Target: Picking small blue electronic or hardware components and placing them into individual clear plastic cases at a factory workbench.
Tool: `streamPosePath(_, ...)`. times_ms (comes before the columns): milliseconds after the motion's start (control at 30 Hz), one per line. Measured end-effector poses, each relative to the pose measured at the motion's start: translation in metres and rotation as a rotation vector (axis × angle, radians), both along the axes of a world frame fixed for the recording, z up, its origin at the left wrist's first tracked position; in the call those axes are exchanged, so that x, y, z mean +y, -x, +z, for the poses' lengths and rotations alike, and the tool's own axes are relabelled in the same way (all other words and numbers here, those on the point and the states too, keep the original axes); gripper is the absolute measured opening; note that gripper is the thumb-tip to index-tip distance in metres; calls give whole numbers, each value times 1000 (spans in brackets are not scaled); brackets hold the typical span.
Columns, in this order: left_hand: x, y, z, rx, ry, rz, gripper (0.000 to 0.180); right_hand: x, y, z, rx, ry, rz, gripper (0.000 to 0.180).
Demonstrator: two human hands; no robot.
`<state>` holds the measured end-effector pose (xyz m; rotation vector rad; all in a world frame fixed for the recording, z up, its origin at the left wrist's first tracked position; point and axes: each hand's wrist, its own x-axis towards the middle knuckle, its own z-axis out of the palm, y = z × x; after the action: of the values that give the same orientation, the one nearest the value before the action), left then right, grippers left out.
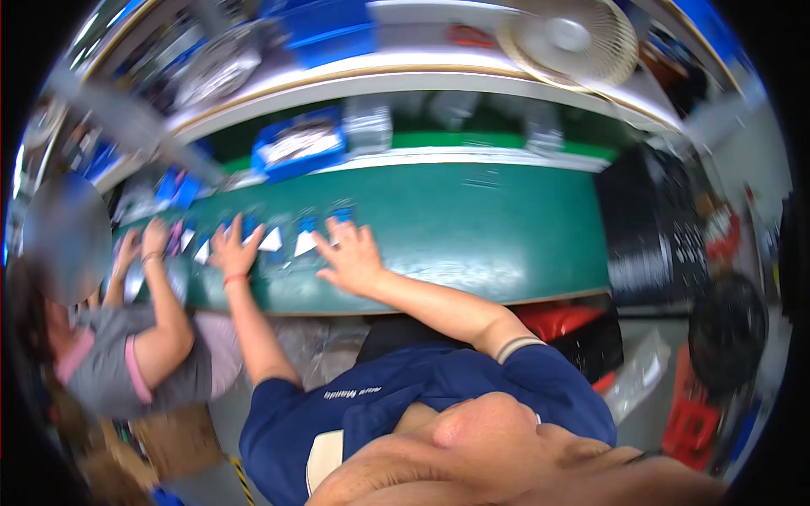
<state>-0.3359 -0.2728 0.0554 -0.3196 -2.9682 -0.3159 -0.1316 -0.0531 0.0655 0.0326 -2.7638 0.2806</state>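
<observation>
On the green tabletop [472,228] lies a row of small clear packets with blue parts and white triangular pieces; blur hides their exact kind. My left hand [236,253] is spread over the row, its fingertips at a blue part, with a white piece [271,239] just to its right. My right hand [353,260] reaches across to the row's right end, fingers apart. Its fingertips are at a blue-topped packet [341,208], beside another white piece [305,244]. Neither hand visibly grips anything.
At my left a co-worker [160,346] has both hands at the same table. A blue bin [301,143] stands along the back edge, under a shelf [422,82] with a fan [571,38]. A black crate-like thing [637,236] stands at the right end.
</observation>
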Motion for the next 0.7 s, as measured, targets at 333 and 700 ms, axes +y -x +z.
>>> streamPosePath(333, 65, -43, 37, 431, -211, -394, 53, 231, -194, 115, 346, -168, -673, 50)
streamPosePath(700, 267, -209, 67, 108, -462, -1470, 41, 353, -341, 195, -109, -84, -1215, 32)
